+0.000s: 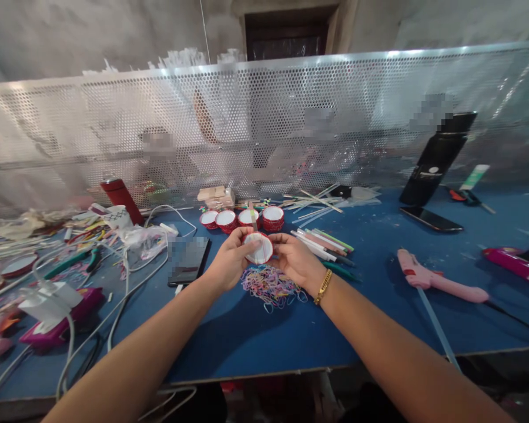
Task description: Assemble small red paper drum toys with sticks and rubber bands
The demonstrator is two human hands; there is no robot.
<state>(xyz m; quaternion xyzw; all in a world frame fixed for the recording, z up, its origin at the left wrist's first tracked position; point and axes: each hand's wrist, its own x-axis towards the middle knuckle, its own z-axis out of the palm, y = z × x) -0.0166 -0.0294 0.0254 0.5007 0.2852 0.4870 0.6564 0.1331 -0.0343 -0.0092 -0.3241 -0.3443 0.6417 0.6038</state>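
Observation:
A small white disc with a red rim [261, 249] is held up between my two hands, over the middle of the table. My left hand [230, 258] pinches its left edge, with the thumb lying on the white face. On the opposite edge, the fingers of my right hand [293, 258] are closed; a gold bracelet circles that wrist. A flat stick [253, 216] shows just above the disc; whether it is joined to it I cannot tell. Below my hands lies a loose pile of coloured rubber bands [271, 286]. Several stacks of similar red-rimmed discs [273, 216] stand just behind.
Markers [320, 244] lie right of my hands, a dark phone [189, 261] left. A pink glue gun [441, 281] and black bottle [436, 158] are at right. White cables [126, 276], a purple power strip [64, 320] and red bottle [122, 200] crowd the left. A perforated metal panel [357, 111] closes the back.

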